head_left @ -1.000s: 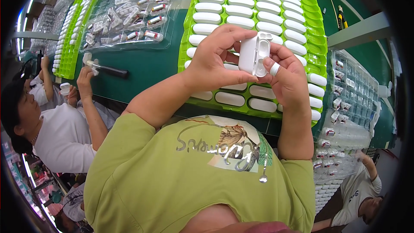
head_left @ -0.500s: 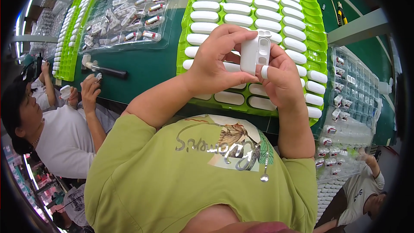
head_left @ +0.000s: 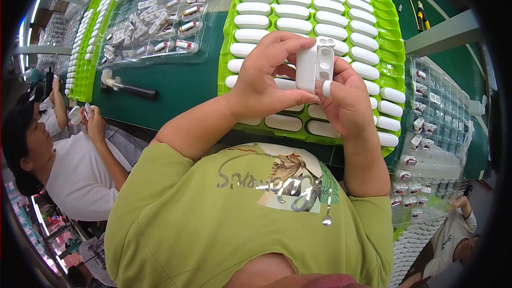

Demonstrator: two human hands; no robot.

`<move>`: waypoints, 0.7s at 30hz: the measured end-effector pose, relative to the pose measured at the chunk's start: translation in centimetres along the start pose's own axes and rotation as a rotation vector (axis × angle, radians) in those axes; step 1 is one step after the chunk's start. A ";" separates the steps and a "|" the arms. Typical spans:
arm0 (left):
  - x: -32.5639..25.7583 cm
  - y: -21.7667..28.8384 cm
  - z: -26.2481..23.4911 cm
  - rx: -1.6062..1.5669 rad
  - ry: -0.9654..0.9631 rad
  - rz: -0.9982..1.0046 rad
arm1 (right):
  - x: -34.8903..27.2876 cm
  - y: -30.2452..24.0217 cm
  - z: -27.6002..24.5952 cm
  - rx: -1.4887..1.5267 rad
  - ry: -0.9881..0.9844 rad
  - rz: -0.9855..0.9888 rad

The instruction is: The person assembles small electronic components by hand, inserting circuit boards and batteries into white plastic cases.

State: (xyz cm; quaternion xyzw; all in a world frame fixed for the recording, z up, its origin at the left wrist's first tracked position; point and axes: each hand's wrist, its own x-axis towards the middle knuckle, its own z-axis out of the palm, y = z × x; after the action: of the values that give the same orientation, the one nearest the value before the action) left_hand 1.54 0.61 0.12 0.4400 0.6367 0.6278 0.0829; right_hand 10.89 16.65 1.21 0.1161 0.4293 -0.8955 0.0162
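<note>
A person in a light green shirt (head_left: 176,218) stands at the near end of the bright green tray (head_left: 391,56), which serves as the reference here. Above its near half, the left hand (head_left: 266,77) and right hand (head_left: 346,93) meet around one white case (head_left: 305,66). The left clasps the smooth outer side, fingers at the far end and thumb along the near end. The right, with a white band (head_left: 327,89) round its thumb, holds the other side, its thumb at the near end of a white inner piece (head_left: 325,60) with rounded wells. Under the hands, long rounded white pieces (head_left: 293,10) lie in rows in the bright green tray.

Left of that tray, on the dark green table (head_left: 181,77), lies a hammer (head_left: 137,90) with a black handle. To its right is a clear tray (head_left: 445,112) with small parts in some pockets. Farther left, past the hammer, a clear plastic tray (head_left: 186,57) carries a jumble of small white and metallic parts. Beyond the green tray's far right side lies a yellow-and-black tool (head_left: 422,18). Well to its left, a co-worker in white (head_left: 80,170) holds small white parts (head_left: 75,116) beside a second green tray (head_left: 81,90).
</note>
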 end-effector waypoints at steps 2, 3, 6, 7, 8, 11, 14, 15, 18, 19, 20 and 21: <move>0.0 -0.1 0.0 0.020 0.003 -0.001 | 0.0 0.0 -0.1 -0.003 -0.002 0.004; 0.0 -0.1 -0.1 0.019 0.002 -0.002 | -0.1 0.0 -0.2 -0.006 -0.006 0.008; 0.1 -0.1 -0.1 0.028 0.001 -0.003 | 0.1 -0.1 -0.1 -0.001 0.016 0.017; 0.2 -0.1 -0.2 0.024 -0.003 -0.013 | 0.2 0.0 -0.2 -0.002 0.017 0.017; 0.2 0.0 -0.2 0.023 -0.005 -0.023 | 0.3 0.1 -0.5 -0.016 -0.007 0.026; 0.3 0.1 -0.5 0.008 0.018 -0.018 | 0.6 0.1 -0.2 0.000 -0.037 0.028; 0.2 0.3 -0.7 0.026 -0.045 -0.056 | 0.1 -0.1 0.5 0.023 0.001 0.003; 0.3 0.1 -0.8 0.043 -0.044 -0.052 | -0.1 -0.3 0.6 0.004 -0.009 -0.007; 0.4 -0.2 -0.5 -0.113 0.002 -0.131 | -0.5 -0.7 0.0 -0.072 -0.067 0.030; 0.3 -0.3 -0.6 -0.086 0.032 -0.114 | -0.5 -0.6 0.2 -0.042 -0.051 0.000; 0.2 -0.3 -0.8 -0.139 0.078 -0.146 | -0.3 -0.5 0.2 -0.010 -0.031 -0.029; 0.4 -0.2 -0.9 -0.202 0.115 -0.177 | -0.2 -0.2 -0.4 -0.014 -0.040 -0.056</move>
State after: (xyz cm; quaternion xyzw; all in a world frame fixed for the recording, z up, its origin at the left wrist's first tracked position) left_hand 0.62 0.21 0.33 0.3349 0.6103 0.7031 0.1450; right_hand 11.08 17.06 1.16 0.0860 0.4381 -0.8948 0.0007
